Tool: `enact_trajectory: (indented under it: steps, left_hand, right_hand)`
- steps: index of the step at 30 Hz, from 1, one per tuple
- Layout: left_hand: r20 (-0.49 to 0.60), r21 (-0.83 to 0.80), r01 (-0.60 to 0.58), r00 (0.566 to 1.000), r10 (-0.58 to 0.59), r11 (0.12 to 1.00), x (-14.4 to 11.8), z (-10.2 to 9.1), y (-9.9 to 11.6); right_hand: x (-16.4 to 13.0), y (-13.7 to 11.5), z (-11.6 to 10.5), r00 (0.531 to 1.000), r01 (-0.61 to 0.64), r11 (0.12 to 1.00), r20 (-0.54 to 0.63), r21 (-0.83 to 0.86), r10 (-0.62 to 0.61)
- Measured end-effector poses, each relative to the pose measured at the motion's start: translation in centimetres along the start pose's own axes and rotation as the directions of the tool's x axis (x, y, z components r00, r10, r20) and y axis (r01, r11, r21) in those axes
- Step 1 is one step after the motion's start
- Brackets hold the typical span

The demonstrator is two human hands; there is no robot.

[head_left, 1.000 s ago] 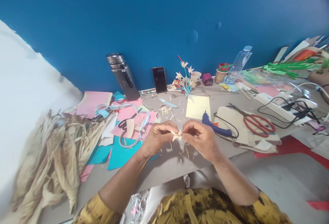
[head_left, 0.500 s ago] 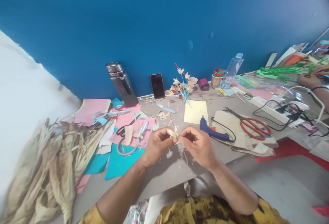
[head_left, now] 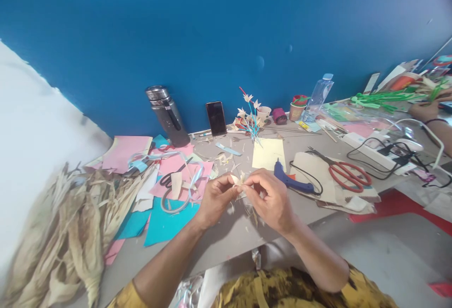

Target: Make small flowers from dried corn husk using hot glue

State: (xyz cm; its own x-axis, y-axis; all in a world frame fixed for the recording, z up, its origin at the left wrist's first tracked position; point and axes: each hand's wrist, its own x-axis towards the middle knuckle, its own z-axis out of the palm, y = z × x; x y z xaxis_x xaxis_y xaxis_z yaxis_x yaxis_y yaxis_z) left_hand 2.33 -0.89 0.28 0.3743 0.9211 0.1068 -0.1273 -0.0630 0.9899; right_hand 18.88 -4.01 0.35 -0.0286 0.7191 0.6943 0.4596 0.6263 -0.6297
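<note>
— Both of your hands meet over the near middle of the grey worktop [head_left: 318, 206]: the left hand [head_left: 215, 199] and the right hand [head_left: 270, 199] each pinch the small cream flower of dried husk strips [head_left: 239, 179] between thumb and fingertips, so your fingers are closed on it from either side. It hangs just above the worktop, not resting on it.

— How should I hold it?

— Lightly, I would say. Thin husk probably cracks if you squeeze; keep the pinch at the base where the petals gather, and turn with the fingertips rather than the wrist.

— What lies around me?

— Just beside your right hand lies the blue glue gun [head_left: 291, 182] with its black cord looping to the right; I judge the nozzle and that cord the likeliest things to catch a sleeve. Further right are the red-handled scissors [head_left: 348, 175] on pale paper. Beyond your hands lies a pale yellow paper square [head_left: 269, 153], and behind it the finished bunch of cream flowers on blue stems [head_left: 250, 116]. To the left sit pink and teal paper sheets [head_left: 165, 214] with black-handled scissors [head_left: 173, 174], and a heap of dried husks [head_left: 74, 228] at the far left. Another person's hand [head_left: 429, 109] works at the far right.
</note>
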Motion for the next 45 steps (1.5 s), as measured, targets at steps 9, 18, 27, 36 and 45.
enact_trajectory:
  steps: [9, 18, 27, 36, 45]
  left_hand:
    - [0.055, -0.054, 0.070, 0.996, -0.067, 0.996, 0.1, -0.1, 0.0]
    - [0.070, 0.002, 0.026, 0.997, -0.026, 1.000, 0.1, -0.2, 0.0]
    - [0.093, 0.098, 0.019, 0.995, -0.028, 0.995, 0.1, 0.0, -0.2]
    - [0.005, 0.200, -0.073, 0.997, 0.073, 0.977, -0.5, 0.5, -0.6]
    - [-0.083, -0.036, 0.011, 0.996, -0.014, 0.999, -0.1, 0.1, -0.5]
  right_hand:
    - [-0.6, 0.8, 0.3, 0.990, 0.141, 0.988, 0.039, -0.059, -0.138]
    - [-0.7, 0.8, -0.1, 0.983, 0.181, 0.982, 0.002, -0.051, -0.181]
    - [-0.6, 1.3, -0.3, 0.975, 0.224, 0.963, 0.026, -0.152, -0.223]
    - [-1.1, 1.1, 0.5, 0.966, 0.248, 0.955, -0.037, -0.163, -0.257]
    - [-1.7, 1.5, 0.1, 0.977, 0.203, 0.976, -0.049, -0.079, -0.208]
